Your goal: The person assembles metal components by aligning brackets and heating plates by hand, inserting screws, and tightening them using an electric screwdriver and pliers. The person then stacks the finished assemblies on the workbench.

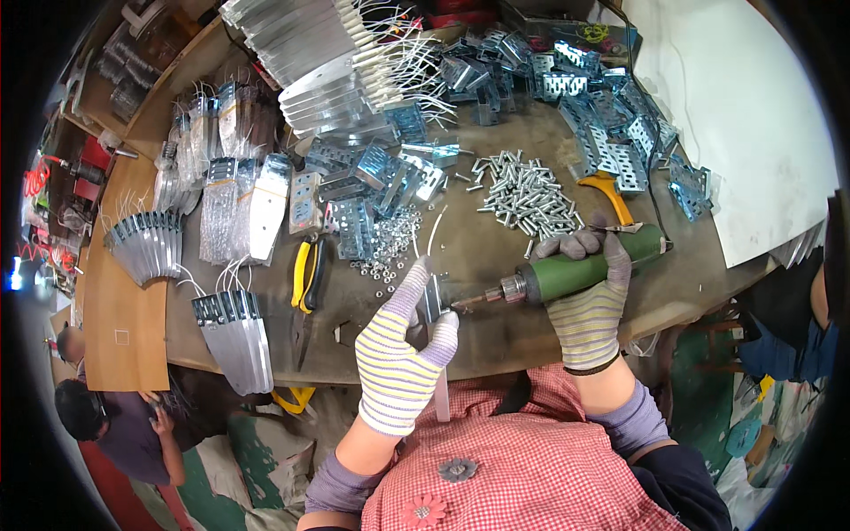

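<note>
My left hand (390, 372), in a yellow-and-white striped glove, pinches a small metal bracket (433, 299). A white wire rises above it, and a pale flat strip (443, 400) hangs below the hand. My right hand (584, 332), in a similar glove, is wrapped round a green power screwdriver (567, 273) lying sideways. Its bit points left and its tip is at or very close to the bracket; whether they touch I cannot tell. Beyond the hands lie a pile of bolts (529, 196) and a scatter of nuts (382, 248).
Yellow-handled pliers (305, 279) lie left of my left hand. Fanned wired metal blades (235, 336) overhang the table's near edge. Bluish perforated brackets (359, 173) and stacked blades (310, 80) cover the back. A white sheet (753, 133) stands right. Another person (133, 434) sits at lower left.
</note>
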`<move>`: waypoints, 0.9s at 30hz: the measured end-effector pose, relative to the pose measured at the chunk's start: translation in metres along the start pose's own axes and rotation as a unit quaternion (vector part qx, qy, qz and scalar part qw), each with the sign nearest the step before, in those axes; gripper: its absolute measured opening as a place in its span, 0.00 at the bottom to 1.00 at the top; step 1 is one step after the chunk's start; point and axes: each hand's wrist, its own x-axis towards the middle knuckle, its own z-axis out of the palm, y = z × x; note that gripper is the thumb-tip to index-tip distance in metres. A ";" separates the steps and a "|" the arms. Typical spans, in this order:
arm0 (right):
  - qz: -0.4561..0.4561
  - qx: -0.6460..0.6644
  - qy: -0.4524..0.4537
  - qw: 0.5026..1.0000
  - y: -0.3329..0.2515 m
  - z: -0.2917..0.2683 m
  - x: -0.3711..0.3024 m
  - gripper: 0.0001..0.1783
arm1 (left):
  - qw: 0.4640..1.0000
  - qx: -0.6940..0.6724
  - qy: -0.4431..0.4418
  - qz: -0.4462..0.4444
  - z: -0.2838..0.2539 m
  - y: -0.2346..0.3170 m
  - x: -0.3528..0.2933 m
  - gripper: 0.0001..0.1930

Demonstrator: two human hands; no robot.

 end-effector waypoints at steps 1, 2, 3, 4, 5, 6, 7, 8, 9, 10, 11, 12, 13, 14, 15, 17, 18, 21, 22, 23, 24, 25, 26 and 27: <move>0.001 -0.006 -0.009 1.000 0.000 -0.001 0.000 0.13 | 0.999 -0.025 -0.021 -0.038 -0.001 0.004 0.000 0.31; 0.003 -0.012 -0.018 1.000 0.000 -0.002 0.001 0.13 | 0.995 -0.050 -0.041 -0.075 -0.002 0.008 0.001 0.32; 0.002 -0.011 -0.016 1.000 0.001 -0.003 0.001 0.13 | 0.994 -0.059 -0.038 -0.088 -0.002 0.009 0.001 0.33; 0.005 -0.005 -0.026 1.000 0.002 -0.004 0.001 0.14 | 0.994 -0.059 -0.039 -0.089 -0.003 0.007 0.001 0.33; 0.008 0.001 -0.035 0.999 0.003 -0.005 0.001 0.16 | 0.993 -0.056 -0.044 -0.093 -0.005 0.004 0.001 0.33; 0.008 0.000 -0.034 0.999 0.003 -0.005 0.000 0.16 | 0.993 -0.053 -0.048 -0.098 -0.006 0.002 0.001 0.33; 0.013 0.006 -0.026 1.000 0.003 -0.003 -0.001 0.17 | 0.992 -0.054 -0.048 -0.099 -0.006 0.002 0.001 0.33; 0.018 0.012 -0.018 1.000 0.003 -0.002 -0.002 0.17 | 0.993 -0.058 -0.042 -0.093 -0.006 0.002 0.000 0.33; 0.018 0.011 -0.017 1.000 0.003 -0.001 -0.003 0.17 | 0.994 -0.063 -0.035 -0.087 -0.006 0.002 0.000 0.34; 0.021 0.021 -0.008 1.000 0.003 0.000 -0.004 0.17 | 0.993 -0.063 -0.035 -0.088 -0.006 0.003 0.000 0.34; 0.025 0.032 0.002 0.999 0.004 0.001 -0.004 0.17 | 0.993 -0.071 -0.034 -0.092 -0.006 0.003 0.001 0.34; 0.025 0.031 0.003 0.999 0.004 0.001 -0.004 0.17 | 0.992 -0.078 -0.032 -0.096 -0.006 0.004 0.001 0.35; 0.025 0.031 0.004 0.999 0.005 0.001 -0.004 0.16 | 0.992 -0.079 -0.032 -0.097 -0.006 0.003 0.000 0.35; 0.025 0.031 0.006 0.999 0.006 0.001 -0.003 0.16 | 0.992 -0.077 -0.030 -0.096 -0.006 0.001 0.000 0.35; 0.026 0.030 0.006 0.999 0.006 0.002 -0.003 0.16 | 0.992 -0.076 -0.029 -0.094 -0.006 -0.001 0.000 0.34; 0.024 0.026 0.005 0.999 0.007 0.002 -0.001 0.15 | 0.995 -0.056 -0.023 -0.081 -0.005 -0.004 0.000 0.34; 0.025 0.025 0.005 0.999 0.007 0.001 -0.001 0.15 | 0.997 -0.036 -0.018 -0.068 -0.005 -0.004 -0.001 0.33; 0.031 0.017 -0.012 0.999 0.007 -0.003 0.000 0.15 | 0.999 -0.020 -0.009 -0.048 -0.004 -0.004 0.000 0.33; 0.038 0.025 -0.012 0.999 0.010 -0.004 0.001 0.14 | 0.999 -0.020 -0.007 -0.050 -0.003 -0.004 -0.001 0.33; 0.046 0.033 -0.011 0.998 0.012 -0.004 0.001 0.14 | 0.998 -0.027 -0.009 -0.053 -0.003 -0.004 -0.001 0.33; 0.048 0.031 -0.011 0.998 0.013 -0.004 0.001 0.14 | 0.998 -0.034 -0.010 -0.055 -0.003 -0.004 0.000 0.33; 0.047 0.025 -0.006 0.999 0.013 -0.002 0.001 0.14 | 0.998 -0.021 -0.015 -0.052 -0.004 -0.004 0.000 0.34; 0.047 0.018 -0.001 0.999 0.013 -0.001 0.001 0.14 | 0.998 -0.021 -0.013 -0.053 -0.004 -0.006 0.000 0.34; 0.049 0.017 -0.002 0.999 0.013 0.000 0.001 0.14 | 0.999 -0.022 -0.009 -0.034 -0.003 -0.010 -0.001 0.35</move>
